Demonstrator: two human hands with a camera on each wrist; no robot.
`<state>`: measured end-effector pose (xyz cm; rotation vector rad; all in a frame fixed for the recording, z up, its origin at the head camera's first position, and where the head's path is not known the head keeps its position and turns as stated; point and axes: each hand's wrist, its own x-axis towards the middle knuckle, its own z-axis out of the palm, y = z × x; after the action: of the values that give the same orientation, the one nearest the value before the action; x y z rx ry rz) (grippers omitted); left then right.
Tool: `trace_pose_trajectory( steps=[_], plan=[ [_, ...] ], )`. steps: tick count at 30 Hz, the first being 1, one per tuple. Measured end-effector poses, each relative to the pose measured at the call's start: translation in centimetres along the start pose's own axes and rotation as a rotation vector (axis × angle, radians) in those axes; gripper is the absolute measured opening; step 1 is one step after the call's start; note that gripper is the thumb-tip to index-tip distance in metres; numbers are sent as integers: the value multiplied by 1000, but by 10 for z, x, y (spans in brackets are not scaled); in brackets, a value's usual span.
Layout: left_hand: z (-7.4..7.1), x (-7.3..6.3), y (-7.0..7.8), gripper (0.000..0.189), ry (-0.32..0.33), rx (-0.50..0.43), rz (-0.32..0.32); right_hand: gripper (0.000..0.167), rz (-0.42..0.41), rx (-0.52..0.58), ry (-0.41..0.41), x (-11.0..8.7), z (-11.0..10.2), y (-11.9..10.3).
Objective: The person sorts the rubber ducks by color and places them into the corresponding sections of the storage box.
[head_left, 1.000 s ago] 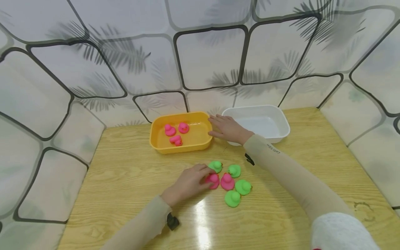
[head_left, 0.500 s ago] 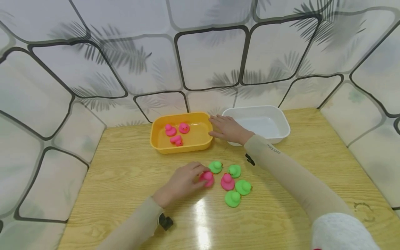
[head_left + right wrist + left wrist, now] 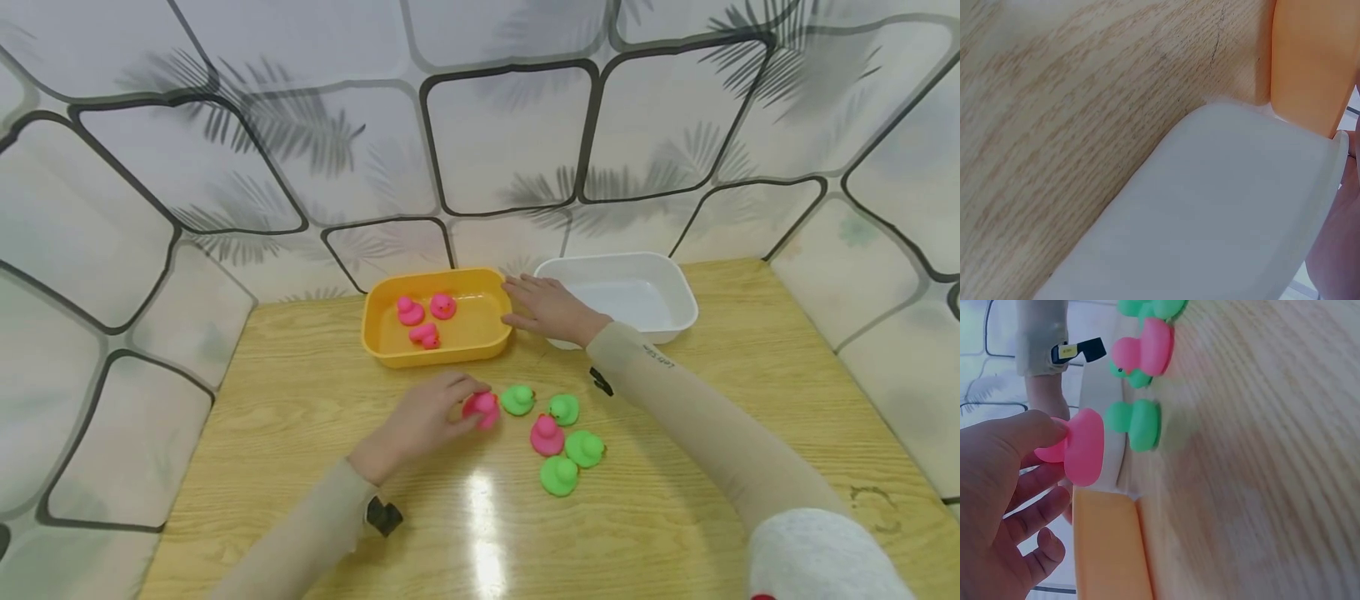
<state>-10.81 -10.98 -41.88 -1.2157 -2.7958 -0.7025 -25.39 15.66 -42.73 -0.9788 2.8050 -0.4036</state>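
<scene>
Pink toy duck (image 3: 485,406) is pinched in the left-hand grip (image 3: 416,427), thumb on it, fingers curled behind. Left wrist view shows it lifted off the table (image 3: 675,442). Clock is the head view, 12 pointing away from the person.

Right-hand grip (image 3: 551,311): at 1 o'clock of the held duck, fingers extended, not grasping anything. Fingertips sit at the 3 o'clock end of the orange tray (image 3: 474,321); can't tell if they press on its rim.

Orange tray is at 11 o'clock of the held duck. Three pink ducks (image 3: 443,306) inside, toward its 9 o'clock end: two upright, one tipped over. White tray (image 3: 630,300) at 2 o'clock, just beside the orange one.

On the table: near green duck (image 3: 517,400) at 3 o'clock, just beside the held one. Loose pink duck (image 3: 547,437) at 4 o'clock, three green ducks (image 3: 585,450) close around it at its 1, 4 and 5.

Beige sleeves (image 3: 697,408), black wrist module (image 3: 384,517) on the left arm. Patterned backdrop (image 3: 506,142) at 12.
</scene>
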Motion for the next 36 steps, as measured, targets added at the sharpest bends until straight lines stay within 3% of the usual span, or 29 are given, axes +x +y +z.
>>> trace_pose_trajectory(
  steps=[12, 21, 31, 33, 36],
  plan=[
    [-19, 11, -6, 36, 7, 55, -30, 72, -9, 6, 9, -1, -2, -1],
    [-29, 22, -14, 35, 57, 77, -3, 71, -5, 7, 9, -1, 0, 0],
    [-47, 52, -33, 34, 80, 90, 7, 71, 10, 13, 1, 1, -3, 0],
    [-50, 59, -38, 34, 73, 96, -7, 72, 11, 20, 1, 1, -3, -1],
    [-55, 72, -44, 35, 29, 94, -77, 72, 9, 26, -1, 0, -4, -2]
  ],
)
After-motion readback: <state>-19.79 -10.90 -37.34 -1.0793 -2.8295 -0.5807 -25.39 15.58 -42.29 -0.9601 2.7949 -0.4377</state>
